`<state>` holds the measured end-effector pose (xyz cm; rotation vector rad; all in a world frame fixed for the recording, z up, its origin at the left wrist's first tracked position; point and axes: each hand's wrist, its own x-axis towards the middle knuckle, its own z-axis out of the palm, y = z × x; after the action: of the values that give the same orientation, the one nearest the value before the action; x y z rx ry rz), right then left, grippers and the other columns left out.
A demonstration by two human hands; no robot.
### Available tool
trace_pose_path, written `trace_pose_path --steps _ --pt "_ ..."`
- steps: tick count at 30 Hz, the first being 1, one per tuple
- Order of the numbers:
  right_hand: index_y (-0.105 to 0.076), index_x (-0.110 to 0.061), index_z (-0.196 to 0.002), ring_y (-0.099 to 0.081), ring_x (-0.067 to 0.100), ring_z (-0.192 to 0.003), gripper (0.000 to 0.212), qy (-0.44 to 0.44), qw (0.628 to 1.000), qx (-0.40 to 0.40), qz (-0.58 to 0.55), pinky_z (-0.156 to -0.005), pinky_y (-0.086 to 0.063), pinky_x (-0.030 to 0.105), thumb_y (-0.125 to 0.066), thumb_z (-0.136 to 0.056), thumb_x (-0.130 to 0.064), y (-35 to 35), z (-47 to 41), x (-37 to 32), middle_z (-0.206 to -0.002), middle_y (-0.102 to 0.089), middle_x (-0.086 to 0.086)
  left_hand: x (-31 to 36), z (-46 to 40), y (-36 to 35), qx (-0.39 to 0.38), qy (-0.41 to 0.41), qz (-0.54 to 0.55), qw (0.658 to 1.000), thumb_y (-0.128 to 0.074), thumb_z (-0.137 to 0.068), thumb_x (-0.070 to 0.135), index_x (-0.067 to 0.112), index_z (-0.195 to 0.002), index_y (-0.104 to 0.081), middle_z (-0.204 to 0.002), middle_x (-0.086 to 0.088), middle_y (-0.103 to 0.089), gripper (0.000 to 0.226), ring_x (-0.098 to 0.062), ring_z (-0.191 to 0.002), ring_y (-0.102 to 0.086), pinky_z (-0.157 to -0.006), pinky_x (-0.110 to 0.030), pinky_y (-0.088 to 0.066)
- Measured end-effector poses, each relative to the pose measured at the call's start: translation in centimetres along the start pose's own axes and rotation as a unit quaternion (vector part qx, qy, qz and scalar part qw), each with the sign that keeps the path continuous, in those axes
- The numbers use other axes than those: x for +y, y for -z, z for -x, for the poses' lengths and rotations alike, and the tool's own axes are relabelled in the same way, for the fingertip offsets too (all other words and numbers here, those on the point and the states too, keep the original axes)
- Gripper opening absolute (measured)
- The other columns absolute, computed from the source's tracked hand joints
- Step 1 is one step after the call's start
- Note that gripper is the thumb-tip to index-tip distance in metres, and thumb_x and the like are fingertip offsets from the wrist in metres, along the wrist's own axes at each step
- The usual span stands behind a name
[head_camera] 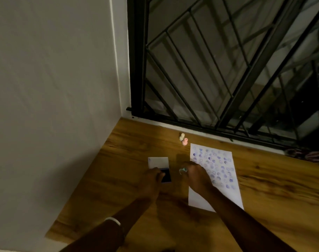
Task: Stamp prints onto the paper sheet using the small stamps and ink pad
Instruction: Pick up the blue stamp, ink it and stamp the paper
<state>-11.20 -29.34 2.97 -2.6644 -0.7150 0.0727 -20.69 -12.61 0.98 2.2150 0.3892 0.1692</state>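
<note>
Left hand is pinning ink pad flat on desk; right hand is gripping stamp beside paper; press straight down, avoid rocking.

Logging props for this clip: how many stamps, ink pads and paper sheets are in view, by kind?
Stamps: 3, cream, pink, and a teal one in the right hand
Ink pad: 1, under the left hand
Paper sheet: 1
Total: 5
</note>
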Motion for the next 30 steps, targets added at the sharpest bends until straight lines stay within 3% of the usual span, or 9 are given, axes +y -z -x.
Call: trace_pose_path --steps 2,4,9,15,30 --pt "-0.066 -0.018 -0.1 -0.065 0.014 -0.085 0.014 -0.014 1.0 0.007 0.007 -0.076 -0.053 0.025 -0.059 -0.091 -0.026 0.4 1.0 1.4 -0.1 -0.07 0.005 0.8 0.7 -1.8 -0.037 -0.053 -0.017 0.998 -0.046 -0.1 0.025 0.017 -0.111 -0.058 -0.118 -0.008 -0.064 0.018 -0.023 -0.109 -0.061 -0.088 -0.031 -0.049" --pt "-0.066 -0.016 -0.104 -0.066 0.016 -0.091 0.018 -0.034 0.999 0.01 0.014 -0.082 -0.05 0.025 -0.061 -0.09 -0.025 0.6 1.8 2.7 -0.104 -0.071 0.006 1.5 1.6 -3.5 -0.085 -0.107 -0.113 0.984 -0.041 -0.101 0.034 0.028 -0.115 -0.057 -0.115 0.002 -0.066 0.022 -0.016 -0.104 -0.063 -0.088 -0.028 -0.051" --pt "-0.062 -0.011 -0.11 -0.064 0.02 -0.098 0.024 -0.082 0.996 -0.028 0.037 -0.088 -0.051 0.028 -0.056 -0.092 -0.026 1.2 2.7 4.5 -0.108 -0.069 0.008 3.6 2.9 -6.9 -0.199 -0.129 -0.234 0.943 -0.041 -0.094 0.055 0.024 -0.139 -0.039 -0.139 -0.005 -0.053 0.055 -0.027 -0.122 -0.054 -0.103 -0.039 -0.045" --pt "-0.061 -0.012 -0.112 -0.064 0.021 -0.102 0.025 -0.078 0.994 -0.045 0.056 -0.089 -0.053 0.027 -0.059 -0.09 -0.025 1.3 2.5 5.2 -0.115 -0.067 0.009 3.8 3.0 -8.4 -0.203 -0.126 -0.284 0.929 -0.051 -0.086 0.06 0.019 -0.145 -0.027 -0.146 -0.009 -0.043 0.076 -0.031 -0.127 -0.047 -0.107 -0.044 -0.041" --pt "-0.066 -0.018 -0.11 -0.063 0.017 -0.101 0.025 -0.063 0.993 -0.049 0.092 -0.088 -0.05 0.025 -0.065 -0.087 -0.026 0.7 2.5 6.0 -0.115 -0.067 0.002 3.8 2.1 -9.3 -0.217 -0.109 -0.286 0.927 -0.055 -0.083 0.059 0.02 -0.142 -0.029 -0.143 -0.008 -0.045 0.076 -0.03 -0.123 -0.05 -0.103 -0.045 -0.045"
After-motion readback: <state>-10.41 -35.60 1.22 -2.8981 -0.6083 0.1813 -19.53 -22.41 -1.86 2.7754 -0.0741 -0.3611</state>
